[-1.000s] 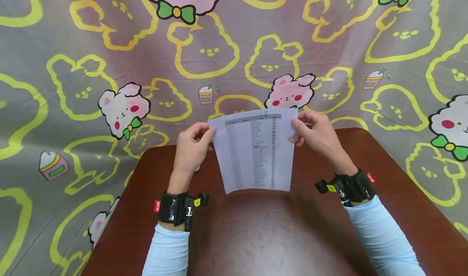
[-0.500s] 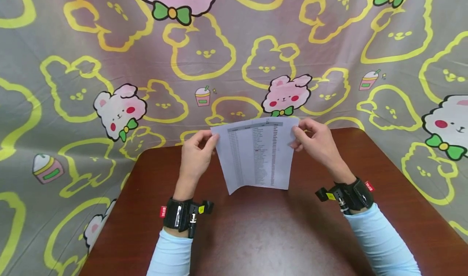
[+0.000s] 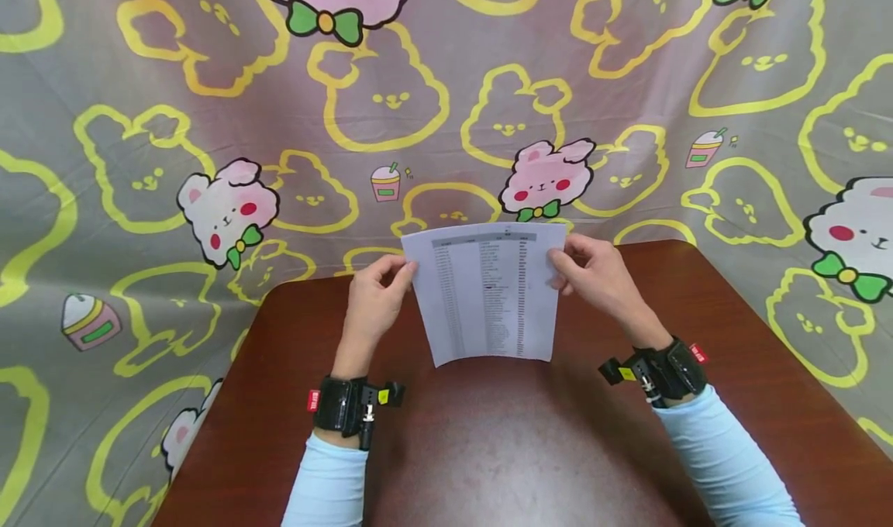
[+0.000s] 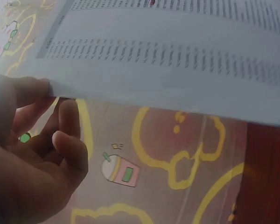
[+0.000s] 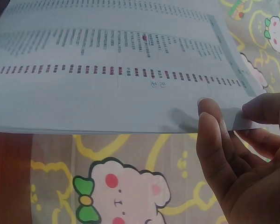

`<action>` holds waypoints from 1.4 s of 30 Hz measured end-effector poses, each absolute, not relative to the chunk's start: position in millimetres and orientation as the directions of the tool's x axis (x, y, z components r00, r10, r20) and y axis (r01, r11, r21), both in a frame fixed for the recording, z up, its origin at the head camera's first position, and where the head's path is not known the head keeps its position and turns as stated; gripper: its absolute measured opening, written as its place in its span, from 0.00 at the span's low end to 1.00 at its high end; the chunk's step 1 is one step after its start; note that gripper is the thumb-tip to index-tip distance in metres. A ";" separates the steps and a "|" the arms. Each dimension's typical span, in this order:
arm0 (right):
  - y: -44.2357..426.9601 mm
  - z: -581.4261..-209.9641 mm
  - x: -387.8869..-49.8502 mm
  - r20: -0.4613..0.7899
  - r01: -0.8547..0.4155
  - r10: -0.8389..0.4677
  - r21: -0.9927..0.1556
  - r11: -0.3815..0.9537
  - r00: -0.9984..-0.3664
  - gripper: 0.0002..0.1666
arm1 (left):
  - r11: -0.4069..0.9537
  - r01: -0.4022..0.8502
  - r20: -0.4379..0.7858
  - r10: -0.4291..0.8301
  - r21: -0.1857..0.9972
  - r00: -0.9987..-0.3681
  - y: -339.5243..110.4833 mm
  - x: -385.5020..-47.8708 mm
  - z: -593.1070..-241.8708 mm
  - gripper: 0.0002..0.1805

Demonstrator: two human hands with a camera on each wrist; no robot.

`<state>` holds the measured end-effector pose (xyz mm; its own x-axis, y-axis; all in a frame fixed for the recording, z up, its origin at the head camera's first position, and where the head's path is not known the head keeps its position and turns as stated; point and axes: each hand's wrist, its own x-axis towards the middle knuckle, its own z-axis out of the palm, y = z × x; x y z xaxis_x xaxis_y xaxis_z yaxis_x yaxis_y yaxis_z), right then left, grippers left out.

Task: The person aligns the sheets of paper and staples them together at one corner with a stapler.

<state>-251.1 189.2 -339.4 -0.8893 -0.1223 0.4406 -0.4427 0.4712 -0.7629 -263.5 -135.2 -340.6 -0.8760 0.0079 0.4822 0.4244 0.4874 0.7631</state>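
Note:
A printed sheet of paper (image 3: 467, 294) hangs upright above the table, its columns of small text facing me under a grey header band. My left hand (image 3: 374, 298) pinches its upper left edge between thumb and fingers. At the upper right edge my right hand (image 3: 603, 275) pinches it the same way. In the left wrist view the left thumb lies on the printed face of the paper (image 4: 168, 84). The right wrist view shows a few handwritten marks near the margin of the paper (image 5: 107, 102), with some right fingertips resting against its face. The text is too small to read.
Below the hands spreads a dark brown table (image 3: 481, 442) with a glossy patch of light. Behind it hangs a grey cloth (image 3: 293, 108) printed with yellow outlines, bunnies and drink cups. Each wrist wears a black camera strap (image 3: 339, 407).
The sheet has sunk slightly. Its lower left corner bent half a second ago and now hangs flatter. Both hands keep their grip; the left has shifted a little right and down.

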 end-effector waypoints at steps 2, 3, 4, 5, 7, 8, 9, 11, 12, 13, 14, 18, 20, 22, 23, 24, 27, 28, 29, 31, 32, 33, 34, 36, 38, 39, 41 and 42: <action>189.5 -337.4 -250.8 0.453 -0.448 -0.115 -0.753 0.483 -0.884 0.15 | 0.479 0.441 0.495 0.015 0.759 -0.869 -134.9 -261.8 -337.9 0.12; 189.9 -335.8 -250.3 0.462 -0.453 -0.111 -0.747 0.486 -0.880 0.15 | 0.467 0.453 0.501 0.024 0.760 -0.865 -134.5 -260.8 -335.8 0.12; 190.4 -334.0 -249.6 0.470 -0.458 -0.108 -0.743 0.489 -0.876 0.15 | 0.457 0.465 0.509 0.030 0.758 -0.860 -134.3 -259.5 -333.5 0.12; 191.0 -332.2 -248.9 0.477 -0.463 -0.106 -0.738 0.491 -0.872 0.15 | 0.445 0.476 0.516 0.036 0.759 -0.856 -134.0 -258.3 -331.3 0.12; 192.1 -328.9 -247.3 0.488 -0.470 -0.102 -0.732 0.492 -0.867 0.16 | 0.437 0.488 0.521 0.050 0.756 -0.852 -133.4 -255.8 -327.5 0.12; 192.6 -327.7 -246.7 0.492 -0.474 -0.101 -0.730 0.492 -0.864 0.16 | 0.434 0.488 0.519 0.054 0.757 -0.853 -133.1 -254.8 -326.3 0.12; 193.0 -327.3 -246.3 0.496 -0.477 -0.101 -0.730 0.490 -0.863 0.16 | 0.433 0.485 0.514 0.056 0.760 -0.856 -133.1 -253.8 -325.6 0.12; 193.1 -327.8 -245.8 0.495 -0.476 -0.100 -0.730 0.491 -0.863 0.16 | 0.433 0.474 0.502 0.056 0.766 -0.863 -132.9 -252.7 -326.2 0.12; 192.9 -329.0 -245.7 0.492 -0.473 -0.100 -0.731 0.491 -0.865 0.16 | 0.433 0.467 0.494 0.056 0.771 -0.868 -132.8 -252.6 -327.6 0.12; 192.5 -330.4 -246.1 0.489 -0.469 -0.098 -0.734 0.491 -0.867 0.16 | 0.433 0.460 0.486 0.057 0.775 -0.872 -132.8 -253.3 -328.9 0.12; 192.0 -332.1 -246.3 0.484 -0.464 -0.096 -0.738 0.490 -0.870 0.15 | 0.432 0.454 0.477 0.060 0.779 -0.877 -132.8 -254.0 -330.8 0.12; 188.2 -339.3 -243.8 0.451 -0.435 -0.090 -0.761 0.481 -0.888 0.14 | 0.409 0.419 0.426 0.079 0.811 -0.901 -133.5 -255.5 -342.1 0.12; 184.7 -339.5 -238.9 0.435 -0.422 -0.087 -0.774 0.472 -0.896 0.13 | 0.391 0.402 0.401 0.087 0.828 -0.912 -134.7 -255.8 -347.5 0.11; 181.6 -337.9 -233.5 0.424 -0.410 -0.080 -0.785 0.464 -0.902 0.13 | 0.377 0.390 0.384 0.094 0.840 -0.919 -136.1 -257.0 -351.5 0.11; 180.4 -337.2 -231.7 0.419 -0.404 -0.076 -0.788 0.464 -0.905 0.12 | 0.374 0.388 0.381 0.097 0.842 -0.920 -136.8 -258.1 -352.5 0.11; 180.2 -338.2 -232.1 0.418 -0.401 -0.070 -0.789 0.465 -0.906 0.12 | 0.371 0.388 0.378 0.101 0.844 -0.920 -137.3 -259.3 -352.5 0.11; 183.7 -344.6 -240.6 0.431 -0.404 -0.055 -0.785 0.469 -0.901 0.13 | 0.360 0.399 0.382 0.120 0.844 -0.916 -138.5 -264.6 -349.9 0.12; 185.2 -347.7 -243.6 0.439 -0.411 -0.054 -0.781 0.471 -0.897 0.13 | 0.353 0.404 0.386 0.123 0.844 -0.914 -138.7 -265.6 -349.4 0.12; 186.7 -350.5 -246.7 0.447 -0.417 -0.052 -0.777 0.472 -0.893 0.14 | 0.346 0.413 0.393 0.131 0.842 -0.910 -139.3 -266.4 -348.3 0.12; 189.2 -352.2 -250.1 0.467 -0.434 -0.052 -0.768 0.471 -0.883 0.14 | 0.333 0.431 0.404 0.150 0.839 -0.902 -140.8 -267.9 -345.1 0.12; 189.8 -350.5 -250.0 0.475 -0.443 -0.054 -0.765 0.468 -0.878 0.14 | 0.330 0.441 0.411 0.160 0.835 -0.898 -141.8 -268.1 -342.5 0.12; 190.3 -348.5 -250.0 0.485 -0.454 -0.060 -0.759 0.467 -0.872 0.14 | 0.323 0.450 0.417 0.169 0.833 -0.893 -143.0 -268.3 -340.0 0.13; 190.8 -346.2 -249.9 0.493 -0.462 -0.065 -0.752 0.471 -0.868 0.14 | 0.321 0.462 0.426 0.179 0.827 -0.887 -144.4 -268.4 -337.3 0.13; 192.4 -340.5 -250.4 0.495 -0.472 -0.082 -0.746 0.471 -0.865 0.14 | 0.315 0.473 0.435 0.188 0.823 -0.881 -147.1 -268.3 -331.4 0.12; 194.4 -334.6 -251.1 0.485 -0.474 -0.106 -0.747 0.466 -0.868 0.15 | 0.298 0.481 0.443 0.191 0.824 -0.876 -149.4 -268.5 -326.5 0.12; 195.4 -331.9 -251.6 0.475 -0.472 -0.118 -0.752 0.460 -0.872 0.16 | 0.290 0.478 0.439 0.191 0.829 -0.878 -150.4 -268.8 -324.7 0.12; 197.9 -327.9 -253.1 0.439 -0.455 -0.140 -0.782 0.426 -0.887 0.17 | 0.266 0.457 0.419 0.188 0.849 -0.888 -151.6 -269.0 -321.8 0.12; 199.2 -326.9 -254.1 0.421 -0.444 -0.150 -0.799 0.405 -0.895 0.18 | 0.253 0.437 0.400 0.186 0.863 -0.897 -151.8 -268.8 -320.7 0.13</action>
<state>-254.1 199.2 -326.9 -0.8947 -0.1501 0.4206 -0.4437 0.4055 -0.7992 -268.8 -151.8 -320.7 -0.8973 0.1860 0.4003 0.4374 0.2526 0.8630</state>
